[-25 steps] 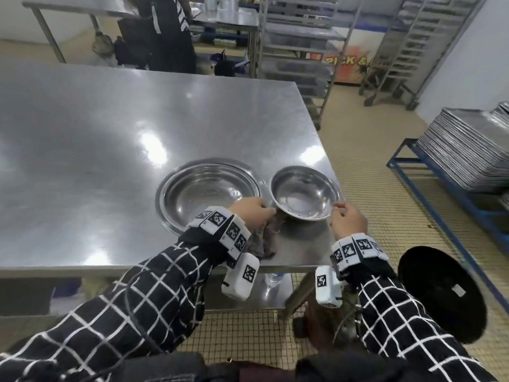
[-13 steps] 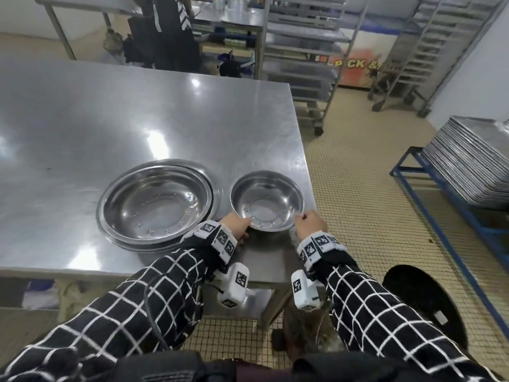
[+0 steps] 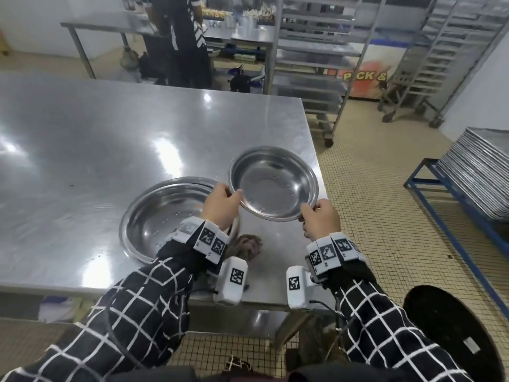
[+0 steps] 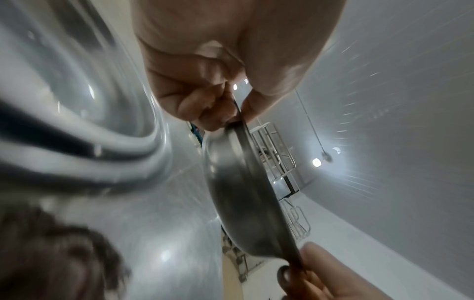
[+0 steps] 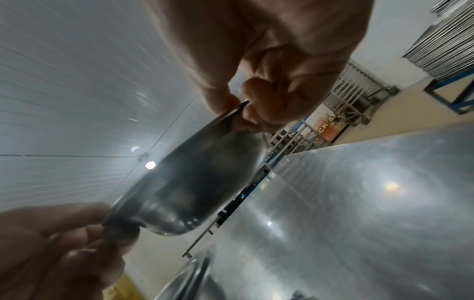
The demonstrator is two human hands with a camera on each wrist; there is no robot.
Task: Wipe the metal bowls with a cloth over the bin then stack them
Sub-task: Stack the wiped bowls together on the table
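Note:
A small metal bowl (image 3: 272,183) is held tilted above the steel table (image 3: 82,139) near its right front corner. My left hand (image 3: 223,202) pinches the bowl's left rim, thumb on top. My right hand (image 3: 319,216) pinches the near right rim. The left wrist view shows the small bowl (image 4: 243,192) edge-on between both hands, and the right wrist view shows the small bowl's (image 5: 200,178) underside. A large metal bowl (image 3: 165,216) rests on the table to the left, apparently nested in another. A brown cloth (image 3: 249,246) lies crumpled on the table under my left wrist.
A round black bin (image 3: 454,334) stands on the tiled floor at the lower right. Stacked metal trays (image 3: 476,172) sit on a blue rack at the right. Wheeled tray racks (image 3: 314,64) and a person in dark clothes (image 3: 181,42) are beyond the table.
Both hands have lifted the small bowl off the table and tilted it. The left hand let go of the cloth, which now lies on the table.

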